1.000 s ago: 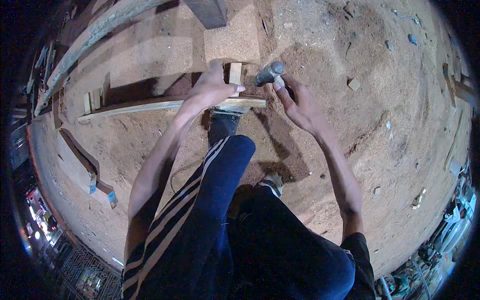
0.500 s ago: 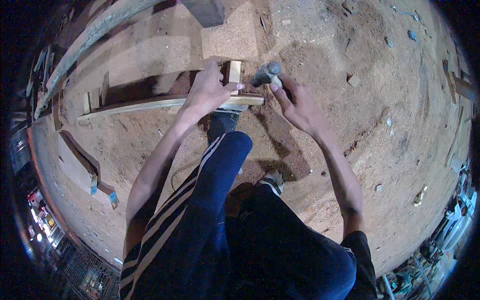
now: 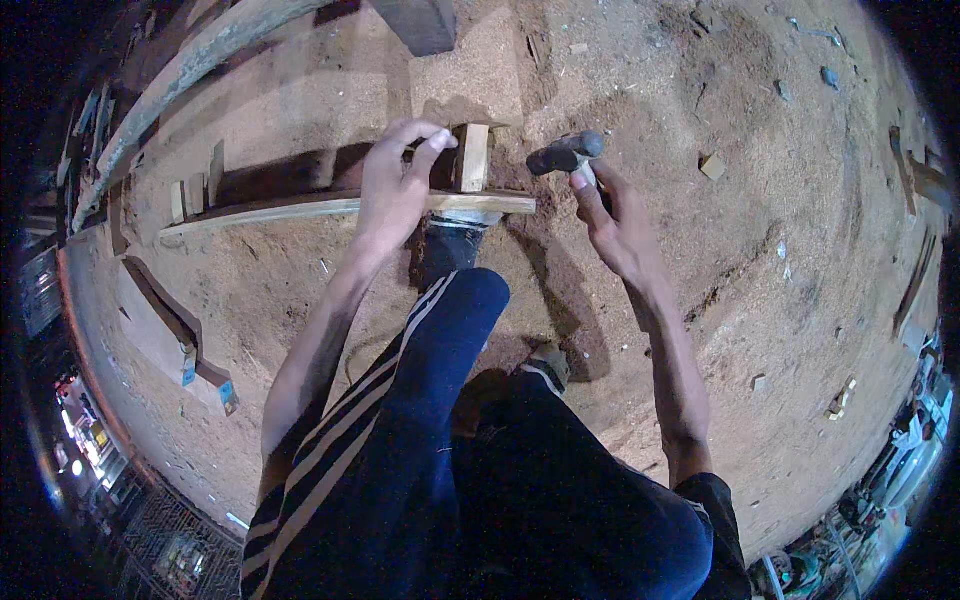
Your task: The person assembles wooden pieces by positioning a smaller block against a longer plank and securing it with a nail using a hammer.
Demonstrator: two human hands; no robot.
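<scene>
My right hand (image 3: 622, 225) grips a hammer (image 3: 563, 155) by its handle, close to the dark metal head. The head is raised to the right of a short pale wood block (image 3: 475, 158). That block stands against the far side of a long, slightly curved wooden strip (image 3: 290, 211), near its right end. Left of the block, my left hand (image 3: 392, 190) is above the strip with thumb and forefinger pinched together; whatever may be between them is too small to make out. My left foot, in dark covering, is under the strip's right part.
Small upright wood pieces (image 3: 196, 192) are at the strip's left end. A thick pale beam (image 3: 190, 85) curves across the upper left, and a dark post (image 3: 418, 25) stands beyond. Cut boards (image 3: 160, 320) lie at left. A wood offcut (image 3: 712, 167) sits on the sawdust-covered ground at right.
My left hand has moved off the block, leftward, its fingers now pinched above the strip. The hammer and my right hand have shifted right, away from the block.
</scene>
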